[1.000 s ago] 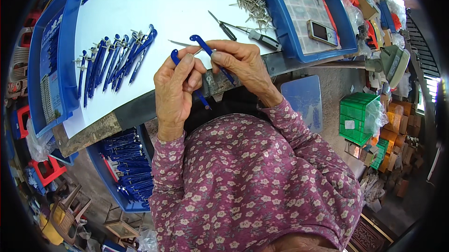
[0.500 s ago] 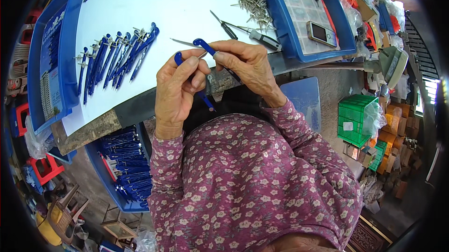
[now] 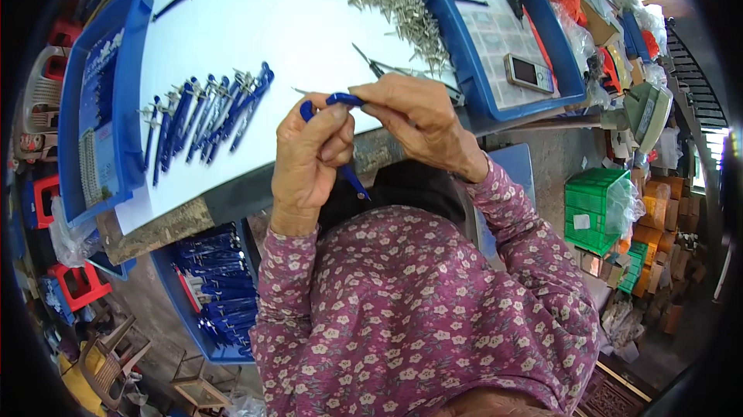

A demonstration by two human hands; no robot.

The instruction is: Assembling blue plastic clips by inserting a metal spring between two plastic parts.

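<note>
Pinch grips both sides. Left hand (image 3: pixel 300 158), centre of frame, grasps a long blue hooked piece (image 3: pixel 353 182); its rounded head sticks up above the fingers, its thin end comes out below the palm. Right hand (image 3: pixel 429 123), just right of it, has thumb and forefinger closed on a second blue piece (image 3: pixel 343 99), only the near end showing. The two sit together at the left thumb tip; whether they are joined or merely touching, cannot tell. Any pin between them is hidden by fingers.

Around: row of blue pieces with metal bits (image 3: pixel 205 115) on the white sheet (image 3: pixel 255 22), centre left; heap of metal pins (image 3: pixel 406 15) at upper centre; dark-handled tools (image 3: pixel 373 65) partly behind the right hand; blue tray (image 3: pixel 495 113) with a phone (image 3: pixel 529 73) at upper right; blue bin (image 3: pixel 182 316) full of like pieces at lower left.

Step, my read: lining up or fitting one piece against the other, by feel, above the table edge. Next move probably calls for a steady left pinch, with the right fingers making a small turn or push to seat the part.
</note>
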